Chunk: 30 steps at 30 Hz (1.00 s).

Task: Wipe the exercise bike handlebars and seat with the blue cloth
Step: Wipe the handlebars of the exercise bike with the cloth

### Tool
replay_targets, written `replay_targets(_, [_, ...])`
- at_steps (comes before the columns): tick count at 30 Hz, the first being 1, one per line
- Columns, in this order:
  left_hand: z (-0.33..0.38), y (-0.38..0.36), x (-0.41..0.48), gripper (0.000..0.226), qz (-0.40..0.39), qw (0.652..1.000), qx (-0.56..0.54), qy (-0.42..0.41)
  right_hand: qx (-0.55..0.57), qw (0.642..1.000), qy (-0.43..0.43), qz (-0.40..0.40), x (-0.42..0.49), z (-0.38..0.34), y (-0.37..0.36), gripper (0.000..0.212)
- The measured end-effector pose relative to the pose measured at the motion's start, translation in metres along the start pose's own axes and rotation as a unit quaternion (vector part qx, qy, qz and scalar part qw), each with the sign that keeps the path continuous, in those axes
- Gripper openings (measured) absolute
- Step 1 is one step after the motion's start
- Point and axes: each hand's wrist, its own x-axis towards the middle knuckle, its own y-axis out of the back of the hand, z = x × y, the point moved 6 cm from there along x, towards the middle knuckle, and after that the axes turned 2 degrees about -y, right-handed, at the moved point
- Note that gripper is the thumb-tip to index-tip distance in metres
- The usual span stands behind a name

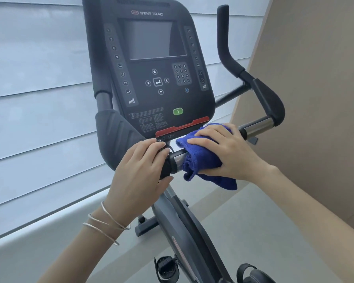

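The exercise bike's handlebar (258, 126) runs as a chrome and black bar below the black console (151, 64). A blue cloth (200, 160) is draped over the middle of that bar. My right hand (225, 150) lies on top of the cloth, its fingers wrapped over it and the bar. Just left of the cloth, my left hand (143, 166) grips the black section of the bar, with its thumb under the bar. Black padded grips rise at the left (114, 135) and right (270, 99). The seat is out of view.
White horizontal blinds (39, 88) fill the left side and a tan wall (319, 99) stands at the right. Below are the bike's frame (184, 227), two pedals (166, 266) and a grey floor (253, 231). Thin bracelets circle my left wrist.
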Motion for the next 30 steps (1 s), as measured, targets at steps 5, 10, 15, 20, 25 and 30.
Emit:
replay_targets(5, [-0.009, -0.005, 0.013, 0.041, -0.003, 0.999, -0.025, -0.021, 0.005, 0.999, 0.023, 0.022, 0.01, -0.022, -0.003, 0.056])
replay_targets(10, [-0.018, 0.0, 0.016, 0.036, -0.029, 0.997, -0.062, -0.041, 0.01, 1.0, 0.017, 0.009, 0.012, -0.048, -0.004, 0.056])
replay_targets(15, [-0.019, -0.002, 0.017, 0.039, -0.065, 0.995, -0.058, -0.051, 0.003, 0.997, 0.018, -0.075, 0.019, -0.021, -0.002, 0.065])
replay_targets(20, [-0.019, -0.002, 0.02, 0.04, -0.089, 0.992, -0.063, -0.058, 0.025, 0.976, -0.036, -0.213, 0.03, 0.009, -0.005, 0.072])
replay_targets(25, [-0.022, -0.003, 0.021, 0.036, -0.063, 0.993, -0.072, -0.067, 0.06, 0.967, 0.019, -0.246, 0.055, -0.028, -0.017, 0.065])
replay_targets(30, [-0.024, -0.004, 0.02, 0.034, -0.067, 0.992, -0.082, -0.076, 0.028, 0.994, 0.011, -0.104, 0.032, -0.03, -0.01, 0.061])
